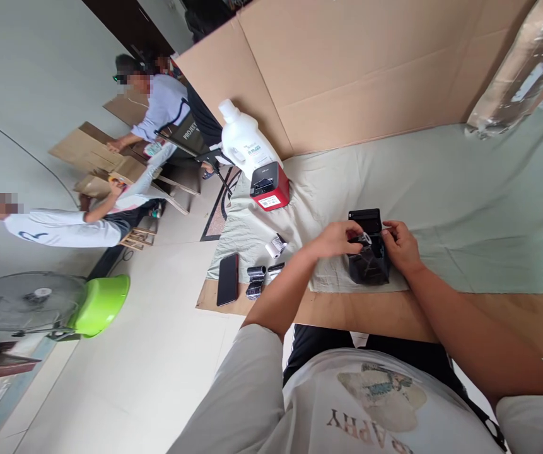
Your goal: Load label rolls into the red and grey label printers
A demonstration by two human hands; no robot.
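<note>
From where I'm standing: black box (368,267), lid up, by the table (321,305)'s front edge, left hand (340,239) curled at a white ring (368,238) over it, right hand (401,246) against its side, can't tell if either's gripping; phone (227,279) near the front left corner, white jug (252,148) farther back

Whitish T-shirt (316,410), roomy short sleeves (240,372) ending around the elbows, faded tan and grey-blue print (385,391) on the front, plus brown capitals (356,425), only partly readable. Black pants (318,343) with white striping along the side. Forearms (283,287) and hands (337,239) bare, slim wrists.
</note>
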